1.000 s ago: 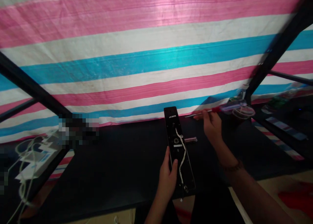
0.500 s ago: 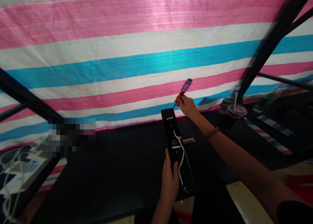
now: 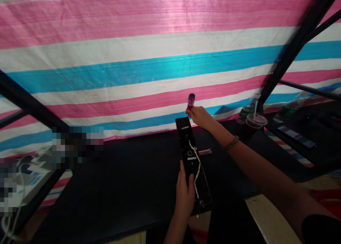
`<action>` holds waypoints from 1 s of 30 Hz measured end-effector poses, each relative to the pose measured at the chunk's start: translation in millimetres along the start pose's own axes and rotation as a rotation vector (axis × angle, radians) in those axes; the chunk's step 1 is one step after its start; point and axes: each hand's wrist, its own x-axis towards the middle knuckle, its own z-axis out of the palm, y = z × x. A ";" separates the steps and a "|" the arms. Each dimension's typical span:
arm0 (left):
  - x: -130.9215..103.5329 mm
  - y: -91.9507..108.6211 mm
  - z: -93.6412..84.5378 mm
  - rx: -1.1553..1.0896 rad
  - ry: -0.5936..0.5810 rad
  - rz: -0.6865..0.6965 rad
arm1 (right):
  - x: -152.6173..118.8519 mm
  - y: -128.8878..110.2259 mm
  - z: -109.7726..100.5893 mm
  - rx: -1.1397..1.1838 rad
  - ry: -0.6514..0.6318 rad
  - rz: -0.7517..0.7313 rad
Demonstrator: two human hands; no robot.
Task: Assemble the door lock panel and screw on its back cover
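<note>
A long black panel lies on the black table, its far end near the striped sheet. A white cable runs down its face. My left hand grips the panel's near half, fingers on its left edge and face. Beyond the far end, my right hand is closed round the lower part of a screwdriver with a purple and red handle, held nearly upright. Its tip is too hard to make out. Just right of the panel lies a thin pinkish item.
At the right stand a lidded cup with a straw and a plastic bottle; another bottle and a flat card-like item lie beyond. White boxes with cables are at the left. Black frame bars slant on both sides.
My right hand has shifted slightly left, and the screwdriver has swung from leaning right to nearly upright. My left hand keeps its grip on the panel.
</note>
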 end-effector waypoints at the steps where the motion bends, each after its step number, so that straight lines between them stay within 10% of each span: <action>1: -0.1 0.1 -0.1 0.001 -0.001 0.002 | -0.6 1.1 0.4 0.007 0.015 0.013; 30: -1.0 -0.9 1.3 0.025 0.027 0.066 | 17.5 9.4 16.7 0.227 0.337 0.120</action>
